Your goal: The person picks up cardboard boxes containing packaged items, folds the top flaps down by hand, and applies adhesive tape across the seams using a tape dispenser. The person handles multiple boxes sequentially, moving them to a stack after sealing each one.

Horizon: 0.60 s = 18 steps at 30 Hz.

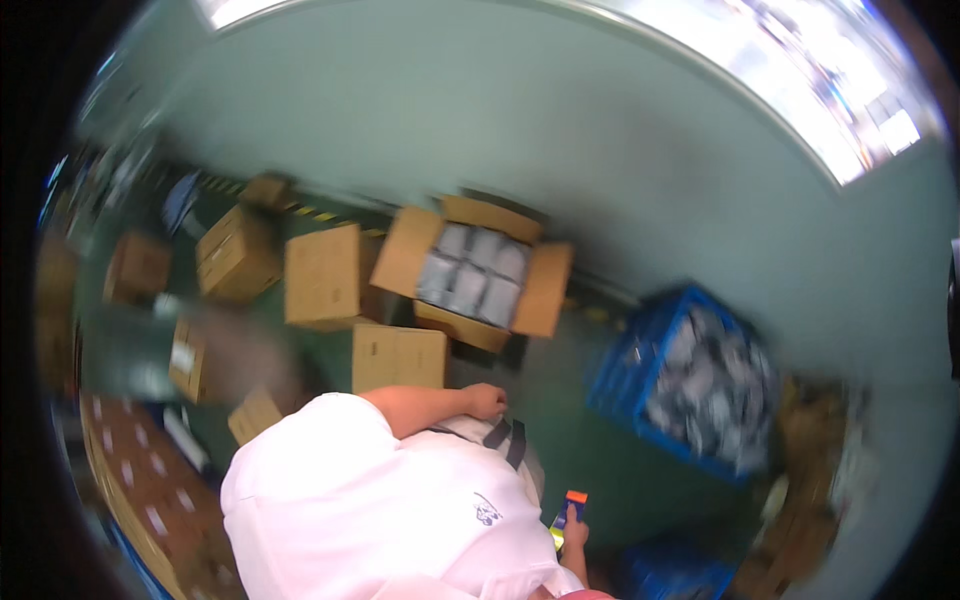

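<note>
Cutter (pixel 571 508), orange tip up, long axis upright, pinched in my right hand (pixel 575 538) low by my hip. Left hand (pixel 487 401) curled at my waist, nearer the open box (pixel 478 272) ahead. Crate (pixel 690 385) right.

White short-sleeved shirt with a small dark chest emblem

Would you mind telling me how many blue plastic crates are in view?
2: one blue crate full of grey packets at right, and a second blue crate at the bottom edge, partly cut off; others may be hidden.
</note>
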Each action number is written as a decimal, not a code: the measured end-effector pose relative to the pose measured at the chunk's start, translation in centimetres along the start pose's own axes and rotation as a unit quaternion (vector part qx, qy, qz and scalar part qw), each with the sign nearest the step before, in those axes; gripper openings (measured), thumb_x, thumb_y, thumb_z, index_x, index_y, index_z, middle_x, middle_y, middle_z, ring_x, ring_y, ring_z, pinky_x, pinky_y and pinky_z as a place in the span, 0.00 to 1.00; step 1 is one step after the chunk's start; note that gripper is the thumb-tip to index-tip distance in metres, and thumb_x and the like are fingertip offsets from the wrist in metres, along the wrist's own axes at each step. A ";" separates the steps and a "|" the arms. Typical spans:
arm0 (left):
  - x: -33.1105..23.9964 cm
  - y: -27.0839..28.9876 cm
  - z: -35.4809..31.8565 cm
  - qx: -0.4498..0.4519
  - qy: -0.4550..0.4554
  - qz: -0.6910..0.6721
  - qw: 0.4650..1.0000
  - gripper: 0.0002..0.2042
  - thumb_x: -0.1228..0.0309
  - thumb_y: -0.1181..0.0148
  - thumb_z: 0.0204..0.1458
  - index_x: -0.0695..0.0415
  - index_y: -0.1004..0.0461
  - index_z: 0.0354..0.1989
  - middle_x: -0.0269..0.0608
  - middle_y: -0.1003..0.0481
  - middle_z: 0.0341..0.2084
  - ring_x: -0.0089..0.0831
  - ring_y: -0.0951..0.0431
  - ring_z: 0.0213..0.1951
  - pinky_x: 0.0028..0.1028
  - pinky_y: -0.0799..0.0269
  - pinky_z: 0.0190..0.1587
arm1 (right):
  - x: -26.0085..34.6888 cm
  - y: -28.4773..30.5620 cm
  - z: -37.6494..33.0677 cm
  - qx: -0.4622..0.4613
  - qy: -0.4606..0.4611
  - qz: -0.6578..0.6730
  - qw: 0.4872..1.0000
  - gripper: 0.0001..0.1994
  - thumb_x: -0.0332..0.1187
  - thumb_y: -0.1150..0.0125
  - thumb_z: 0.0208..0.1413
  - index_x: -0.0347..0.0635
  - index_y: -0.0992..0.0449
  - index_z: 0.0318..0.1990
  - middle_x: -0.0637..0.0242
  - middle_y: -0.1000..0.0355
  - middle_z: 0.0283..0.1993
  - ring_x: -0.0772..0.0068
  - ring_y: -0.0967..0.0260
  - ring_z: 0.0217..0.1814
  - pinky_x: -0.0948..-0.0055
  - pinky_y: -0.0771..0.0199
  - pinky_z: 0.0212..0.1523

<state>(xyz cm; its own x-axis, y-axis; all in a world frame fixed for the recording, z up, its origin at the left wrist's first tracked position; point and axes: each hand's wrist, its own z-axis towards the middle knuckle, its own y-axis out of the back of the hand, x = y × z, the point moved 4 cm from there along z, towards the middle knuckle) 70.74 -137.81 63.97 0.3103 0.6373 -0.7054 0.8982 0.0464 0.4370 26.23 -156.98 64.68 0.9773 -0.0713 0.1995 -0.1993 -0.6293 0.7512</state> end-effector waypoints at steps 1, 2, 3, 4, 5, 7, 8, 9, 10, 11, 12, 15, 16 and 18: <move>2.5 1.4 -0.5 -0.036 0.053 -0.007 0.998 0.19 0.57 0.44 0.53 0.57 0.19 0.46 0.54 0.20 0.44 0.52 0.21 0.49 0.44 0.27 0.54 | 3.8 1.2 1.4 0.001 0.041 -0.018 0.999 0.45 0.71 0.46 0.52 0.23 0.19 0.39 0.35 0.23 0.44 0.40 0.25 0.53 0.53 0.29 0.55; 4.7 2.8 -1.7 -0.068 0.105 -0.015 0.992 0.19 0.57 0.44 0.53 0.57 0.19 0.46 0.54 0.20 0.44 0.52 0.21 0.49 0.44 0.27 0.54 | 6.6 1.9 3.9 0.031 0.045 -0.090 0.994 0.45 0.71 0.45 0.52 0.23 0.19 0.40 0.35 0.23 0.44 0.40 0.25 0.54 0.54 0.30 0.56; 7.0 3.7 -3.4 -0.101 0.159 -0.030 0.982 0.20 0.56 0.44 0.53 0.57 0.19 0.46 0.54 0.20 0.44 0.52 0.21 0.49 0.45 0.27 0.54 | 9.4 2.7 6.5 0.055 0.054 -0.167 0.983 0.45 0.71 0.44 0.51 0.22 0.19 0.40 0.35 0.23 0.44 0.41 0.25 0.54 0.54 0.30 0.56; 9.6 4.7 -5.2 -0.141 0.203 -0.034 0.968 0.20 0.58 0.45 0.53 0.58 0.20 0.47 0.54 0.20 0.44 0.54 0.21 0.49 0.46 0.27 0.53 | 13.0 3.5 7.8 0.062 0.099 -0.177 0.977 0.44 0.70 0.44 0.51 0.23 0.19 0.40 0.35 0.23 0.44 0.41 0.25 0.54 0.55 0.29 0.56; 11.9 4.9 -7.0 -0.178 0.259 -0.068 0.947 0.20 0.58 0.46 0.53 0.58 0.19 0.46 0.55 0.20 0.44 0.54 0.21 0.48 0.46 0.26 0.53 | 16.3 4.6 8.9 0.066 0.144 -0.187 0.970 0.43 0.70 0.43 0.51 0.24 0.19 0.39 0.35 0.23 0.44 0.42 0.25 0.54 0.55 0.29 0.56; 15.8 4.3 -10.8 -0.233 0.356 -0.133 0.895 0.19 0.59 0.47 0.53 0.59 0.19 0.45 0.56 0.20 0.44 0.54 0.21 0.48 0.46 0.26 0.52 | 22.0 5.4 12.2 0.077 0.208 -0.225 0.949 0.43 0.70 0.43 0.51 0.24 0.19 0.40 0.35 0.23 0.44 0.42 0.25 0.54 0.55 0.29 0.56; 17.2 2.5 -12.8 -0.276 0.369 -0.146 0.875 0.18 0.61 0.47 0.53 0.61 0.18 0.42 0.57 0.20 0.44 0.54 0.20 0.47 0.47 0.25 0.50 | 25.3 5.5 14.1 0.088 0.241 -0.248 0.934 0.43 0.70 0.43 0.51 0.24 0.19 0.40 0.35 0.23 0.44 0.42 0.25 0.54 0.55 0.29 0.56; 15.9 1.9 -14.3 -0.270 0.364 -0.126 0.882 0.19 0.60 0.48 0.53 0.61 0.18 0.42 0.57 0.20 0.43 0.54 0.20 0.47 0.47 0.25 0.49 | 28.2 5.5 15.8 0.094 0.263 -0.267 0.922 0.44 0.70 0.43 0.51 0.24 0.19 0.40 0.35 0.23 0.44 0.42 0.25 0.54 0.55 0.29 0.56; 15.9 -0.3 -15.4 -0.265 0.376 -0.122 0.880 0.18 0.60 0.48 0.53 0.59 0.18 0.43 0.56 0.20 0.42 0.53 0.20 0.46 0.47 0.25 0.49 | 31.8 5.1 17.4 0.105 0.290 -0.289 0.906 0.44 0.70 0.43 0.51 0.24 0.19 0.40 0.35 0.23 0.44 0.42 0.25 0.54 0.55 0.29 0.56; 17.0 -4.5 -15.7 -0.249 0.380 -0.109 0.884 0.18 0.59 0.48 0.54 0.57 0.18 0.44 0.55 0.19 0.42 0.53 0.20 0.45 0.47 0.25 0.50 | 35.8 4.6 18.6 0.120 0.320 -0.316 0.885 0.44 0.70 0.42 0.51 0.24 0.19 0.41 0.35 0.23 0.44 0.42 0.25 0.55 0.55 0.29 0.56; 17.7 -9.9 -15.7 -0.232 0.381 -0.096 0.890 0.18 0.59 0.48 0.55 0.56 0.18 0.45 0.53 0.19 0.41 0.52 0.20 0.44 0.48 0.25 0.50 | 39.6 4.2 19.8 0.138 0.350 -0.340 0.862 0.44 0.70 0.42 0.50 0.24 0.19 0.41 0.35 0.23 0.44 0.42 0.25 0.55 0.56 0.30 0.56; 11.6 -17.8 -11.0 -0.163 0.373 -0.190 0.893 0.18 0.59 0.48 0.56 0.54 0.19 0.46 0.52 0.19 0.41 0.51 0.20 0.43 0.48 0.26 0.50 | 49.1 3.0 23.3 0.159 0.406 -0.391 0.811 0.44 0.70 0.42 0.50 0.24 0.19 0.41 0.35 0.23 0.45 0.42 0.26 0.55 0.56 0.30 0.57; 6.9 -17.5 -9.1 -0.151 0.354 -0.250 0.888 0.18 0.59 0.47 0.56 0.54 0.19 0.46 0.52 0.19 0.41 0.51 0.20 0.44 0.47 0.26 0.50 | 51.8 3.1 24.3 0.157 0.421 -0.404 0.797 0.44 0.70 0.42 0.50 0.24 0.19 0.41 0.35 0.23 0.45 0.42 0.26 0.55 0.56 0.30 0.57; -2.0 -17.1 -6.8 -0.152 0.309 -0.360 0.867 0.18 0.59 0.47 0.56 0.55 0.19 0.47 0.52 0.19 0.42 0.50 0.20 0.44 0.47 0.26 0.51 | 57.6 2.1 25.1 0.160 0.449 -0.436 0.763 0.44 0.70 0.42 0.50 0.24 0.20 0.42 0.35 0.23 0.45 0.42 0.26 0.56 0.56 0.30 0.57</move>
<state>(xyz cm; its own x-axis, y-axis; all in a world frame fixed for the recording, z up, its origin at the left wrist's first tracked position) 52.61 -134.62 61.67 -0.6068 0.6453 -0.4642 0.6371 0.7440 0.2015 83.88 -181.86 61.93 0.2551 0.9519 0.1696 0.6673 -0.3002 0.6816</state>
